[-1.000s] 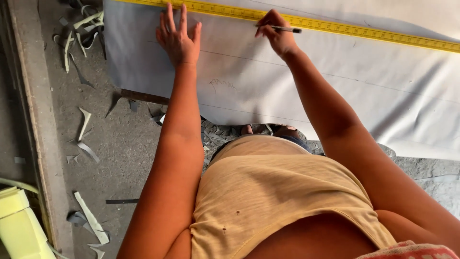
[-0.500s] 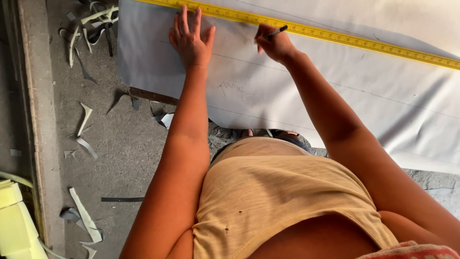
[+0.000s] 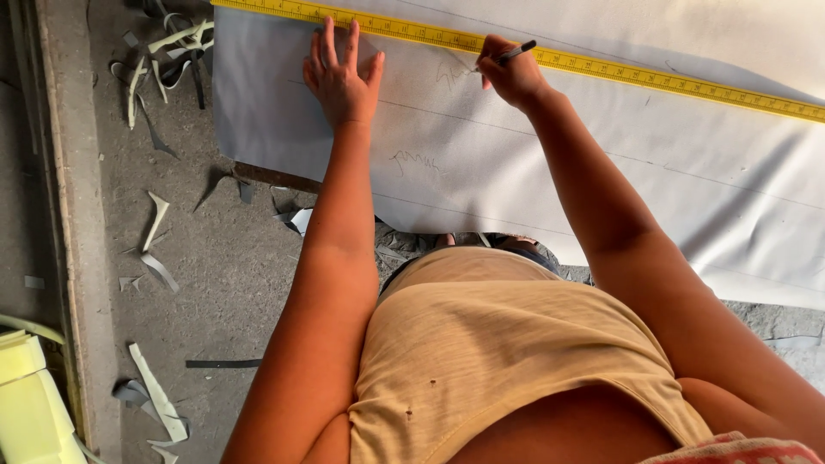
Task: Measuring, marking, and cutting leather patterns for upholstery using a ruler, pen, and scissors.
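Pale grey sheet material [image 3: 533,180], one broad piece, lies spread flat over the rough concrete floor [image 3: 232,283] and fills the upper right of the view; faint straight lines and a few scribbled marks run across it. One long yellow measuring rule [image 3: 653,79] with dark graduations lies slantwise on the sheet near its far edge, running from the upper left down toward the right border.

Two bare hands work at the rule. The left hand [image 3: 342,73] rests palm down on the sheet, its fingers released and spread wide, the fingertips touching the near edge of the rule. The right hand [image 3: 511,76] sits further along the same edge; its fingers are clenched around one slim black pen [image 3: 518,53], whose tip end is hidden at the rule's edge, so I cannot tell if it touches.

Grey and cream offcut strips [image 3: 159,60] lie scattered on the floor to the left of the sheet; one tangled cluster near the top, several loose pieces lower down [image 3: 155,399]; too jumbled to count exactly. One pale yellow block-shaped object [image 3: 26,404] shows at the lower left corner, beside a long concrete kerb [image 3: 77,215].
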